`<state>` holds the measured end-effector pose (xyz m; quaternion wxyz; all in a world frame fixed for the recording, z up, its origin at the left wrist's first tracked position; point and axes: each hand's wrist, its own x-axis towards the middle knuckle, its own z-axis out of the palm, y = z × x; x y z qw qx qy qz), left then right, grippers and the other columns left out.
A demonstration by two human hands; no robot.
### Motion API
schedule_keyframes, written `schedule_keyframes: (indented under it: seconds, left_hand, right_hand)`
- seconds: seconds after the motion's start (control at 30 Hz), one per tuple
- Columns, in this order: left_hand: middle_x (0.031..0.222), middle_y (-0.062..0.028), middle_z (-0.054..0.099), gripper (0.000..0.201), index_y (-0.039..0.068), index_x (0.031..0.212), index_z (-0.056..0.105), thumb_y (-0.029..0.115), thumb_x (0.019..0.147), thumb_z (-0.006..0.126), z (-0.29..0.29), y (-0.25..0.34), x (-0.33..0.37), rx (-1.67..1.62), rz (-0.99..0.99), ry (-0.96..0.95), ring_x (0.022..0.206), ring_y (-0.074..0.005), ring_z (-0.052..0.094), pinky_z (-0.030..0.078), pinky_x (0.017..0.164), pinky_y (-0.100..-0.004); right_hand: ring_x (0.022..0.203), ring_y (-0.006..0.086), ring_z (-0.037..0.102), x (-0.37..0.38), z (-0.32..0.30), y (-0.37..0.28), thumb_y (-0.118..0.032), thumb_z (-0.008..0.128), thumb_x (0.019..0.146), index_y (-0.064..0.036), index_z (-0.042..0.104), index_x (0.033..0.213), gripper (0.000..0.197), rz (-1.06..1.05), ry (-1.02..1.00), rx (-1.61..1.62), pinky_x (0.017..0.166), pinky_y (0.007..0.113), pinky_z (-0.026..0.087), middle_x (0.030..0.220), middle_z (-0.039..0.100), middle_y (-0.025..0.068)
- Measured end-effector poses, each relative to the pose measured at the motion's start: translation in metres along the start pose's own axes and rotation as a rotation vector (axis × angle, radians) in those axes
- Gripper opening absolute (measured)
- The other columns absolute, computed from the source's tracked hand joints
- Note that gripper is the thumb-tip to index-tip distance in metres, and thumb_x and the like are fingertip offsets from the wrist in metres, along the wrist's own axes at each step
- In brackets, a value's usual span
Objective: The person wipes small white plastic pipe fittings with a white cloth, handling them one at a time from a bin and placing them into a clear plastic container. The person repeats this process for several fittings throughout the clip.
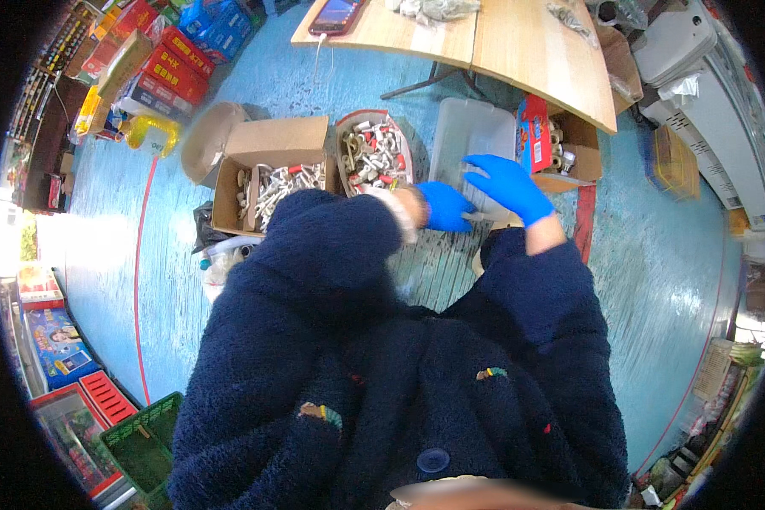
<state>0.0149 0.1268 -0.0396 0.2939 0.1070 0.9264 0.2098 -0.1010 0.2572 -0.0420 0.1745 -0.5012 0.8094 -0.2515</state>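
Note:
Both my hands wear blue gloves and are close together over the near end of a translucent plastic bin (459, 127). My right hand (514, 189) reaches leftward over the bin's right side, its fingers stretched out and spread, with nothing seen in them. At the bin's near left corner, my left hand (447, 206) has its fingers bent and drawn together beside a pale edge; what they grip is too small to make out. To the left stand a tub (342, 140) of small white and red pieces and an open cardboard box (228, 200) of white plastic pieces.
A wooden folding table (535, 51) holds a phone (338, 15) and plastic bags. Right of the bin, a red package (533, 136) stands against another cardboard box (582, 149). A round stool (208, 140), stacked cartons (174, 68) and a green crate (144, 446) are at left.

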Motion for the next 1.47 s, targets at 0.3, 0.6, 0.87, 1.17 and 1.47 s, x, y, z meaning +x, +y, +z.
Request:
schedule_keyframes:
  seconds: [0.3, 0.6, 0.87, 1.17, 1.47]
  left_hand:
    - [0.111, -0.0215, 0.057, 0.047, 0.008, 0.122, 0.052, 0.037, 0.085, 0.054, 0.000, -0.083, -0.199, -0.164, -0.206, 0.449, 0.102, -0.0334, 0.056, 0.044, 0.088, -0.0392]
    - [0.132, -0.0203, 0.041, 0.054, 0.006, 0.128, 0.043, 0.038, 0.086, 0.052, 0.024, -0.091, -0.190, -0.072, -0.119, 0.518, 0.122, -0.0373, 0.038, 0.032, 0.101, -0.0460]
    - [0.126, -0.0172, 0.048, 0.044, 0.007, 0.123, 0.049, 0.030, 0.085, 0.052, -0.015, -0.147, -0.116, -0.206, 0.136, 0.266, 0.116, -0.0351, 0.045, 0.039, 0.096, -0.0449]
    - [0.121, -0.0210, 0.050, 0.041, 0.007, 0.122, 0.051, 0.028, 0.087, 0.050, -0.012, -0.152, -0.090, -0.477, 0.117, 0.235, 0.114, -0.0379, 0.046, 0.037, 0.096, -0.0469]
    - [0.122, -0.0183, 0.050, 0.045, 0.008, 0.122, 0.050, 0.026, 0.081, 0.056, 0.008, -0.081, -0.143, -0.434, -0.258, 0.430, 0.115, -0.0353, 0.044, 0.033, 0.100, -0.0456]
  right_hand:
    - [0.109, 0.0296, 0.053, -0.145, -0.057, 0.023, -0.025, 0.054, 0.087, -0.0045, 0.054, 0.117, 0.036, 0.480, 0.134, 0.278, 0.093, 0.036, 0.040, 0.115, 0.056, 0.0166]
    - [0.110, 0.0335, 0.049, -0.146, -0.048, 0.014, -0.032, 0.061, 0.077, -0.0103, 0.056, 0.113, 0.043, -0.108, -0.114, -0.172, 0.100, 0.048, 0.030, 0.116, 0.055, 0.0146]
    - [0.100, 0.0324, 0.053, -0.095, -0.068, 0.068, -0.030, 0.060, 0.074, -0.0138, 0.060, 0.102, 0.032, -0.087, -0.346, 0.164, 0.090, 0.047, 0.037, 0.102, 0.059, 0.0097]
    - [0.084, 0.0330, 0.056, -0.038, -0.075, 0.097, -0.019, 0.061, 0.072, -0.0123, 0.062, 0.094, 0.023, -0.200, -0.478, 0.338, 0.075, 0.044, 0.043, 0.089, 0.061, 0.0098]
    - [0.084, 0.0338, 0.054, -0.052, -0.075, 0.047, -0.016, 0.058, 0.076, -0.0085, 0.060, 0.093, 0.019, -0.086, -0.524, 0.165, 0.075, 0.044, 0.039, 0.088, 0.060, 0.0129]
